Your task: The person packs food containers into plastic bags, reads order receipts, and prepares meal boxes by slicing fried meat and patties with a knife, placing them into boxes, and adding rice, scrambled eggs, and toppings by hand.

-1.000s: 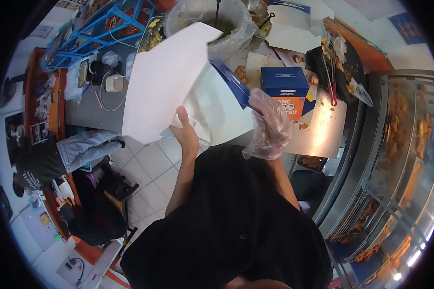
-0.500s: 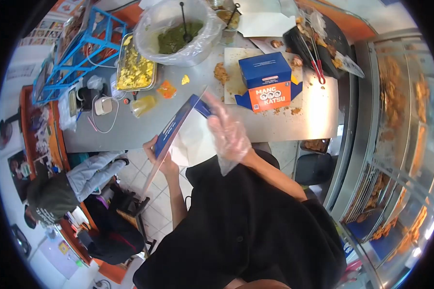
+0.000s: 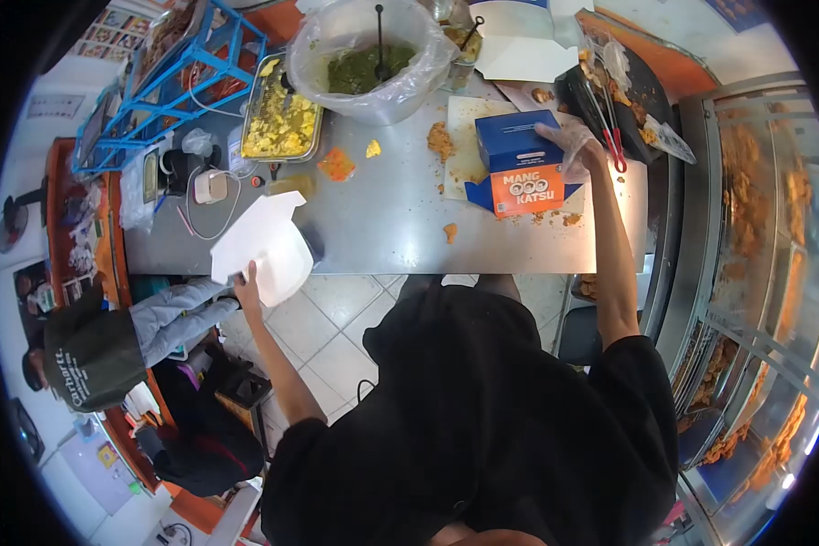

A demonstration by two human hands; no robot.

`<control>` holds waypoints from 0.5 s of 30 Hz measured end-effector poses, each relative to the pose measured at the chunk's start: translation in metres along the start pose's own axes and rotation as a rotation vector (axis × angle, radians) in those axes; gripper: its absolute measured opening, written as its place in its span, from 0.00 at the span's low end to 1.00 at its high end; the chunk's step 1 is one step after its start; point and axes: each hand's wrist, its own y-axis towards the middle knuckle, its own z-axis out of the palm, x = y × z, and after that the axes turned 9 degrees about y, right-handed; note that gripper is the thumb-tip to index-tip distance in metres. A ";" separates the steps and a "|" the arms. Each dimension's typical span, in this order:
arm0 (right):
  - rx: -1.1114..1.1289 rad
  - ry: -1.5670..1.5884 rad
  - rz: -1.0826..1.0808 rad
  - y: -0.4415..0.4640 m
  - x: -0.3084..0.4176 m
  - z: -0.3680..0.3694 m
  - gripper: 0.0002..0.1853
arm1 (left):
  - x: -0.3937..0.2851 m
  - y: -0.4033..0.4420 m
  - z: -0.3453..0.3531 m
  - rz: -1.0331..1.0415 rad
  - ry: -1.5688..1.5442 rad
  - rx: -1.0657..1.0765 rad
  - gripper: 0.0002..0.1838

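My left hand (image 3: pixel 248 287) grips the near edge of a white-sided cardboard takeout box (image 3: pixel 268 246), which stands open at the left front edge of the metal table. My right hand (image 3: pixel 573 150), in a clear plastic glove, holds the top right side of a blue and orange takeout box (image 3: pixel 520 141), its lid down and blue flaps out at the sides. That box rests on a crumb-strewn board (image 3: pixel 469 114). A fried piece (image 3: pixel 440 139) lies left of it, and a smaller bit (image 3: pixel 450 233) lies nearer me.
A plastic-lined tub (image 3: pixel 373 105) of green food and a glass dish (image 3: pixel 282 123) of yellow pieces stand at the back. Red-handled tongs (image 3: pixel 617 150) lie in a black tray at right. A glass display cabinet (image 3: pixel 764 246) flanks the table. Another person (image 3: pixel 109 355) is at left.
My left hand has carried the open box left to the table edge. My right hand has left it and moved right onto the blue and orange box. The camera view has shifted slightly.
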 end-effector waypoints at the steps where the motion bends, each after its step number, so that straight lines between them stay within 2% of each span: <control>1: 0.077 0.207 0.082 -0.008 0.008 0.006 0.27 | 0.038 0.028 -0.007 -0.009 -0.077 0.083 0.32; 2: 0.147 0.544 0.081 -0.005 -0.009 0.014 0.24 | 0.043 0.043 -0.011 -0.074 -0.007 0.043 0.34; 3: 0.208 0.566 0.008 0.016 -0.029 0.019 0.23 | 0.045 0.055 -0.011 -0.140 0.065 0.003 0.36; 5: 0.333 0.622 -0.137 0.058 -0.070 0.028 0.21 | 0.045 0.068 -0.010 -0.111 -0.116 0.060 0.41; 7: 0.154 0.338 -0.316 -0.008 -0.041 0.014 0.24 | 0.027 0.070 -0.016 -0.142 -0.008 0.110 0.45; 9: 0.174 0.855 -0.397 -0.113 0.035 0.036 0.24 | 0.058 0.081 -0.012 -0.068 0.139 -0.018 0.46; 10: 0.155 0.660 -0.484 -0.135 0.039 0.049 0.26 | 0.064 0.079 -0.015 -0.010 0.160 -0.076 0.41; 11: 0.072 0.316 -0.560 -0.153 0.049 0.071 0.27 | 0.067 0.076 -0.020 0.052 0.180 -0.134 0.37; 12: -0.101 0.368 -0.827 -0.161 0.042 0.115 0.28 | 0.068 0.072 -0.026 0.118 0.201 -0.190 0.34; 14: -0.078 0.103 -0.964 -0.210 0.069 0.173 0.19 | 0.026 0.036 -0.027 -0.060 0.156 -0.421 0.31; 15: -0.028 -0.028 -0.988 -0.199 0.061 0.201 0.13 | 0.009 0.018 -0.030 -0.144 0.130 -0.533 0.30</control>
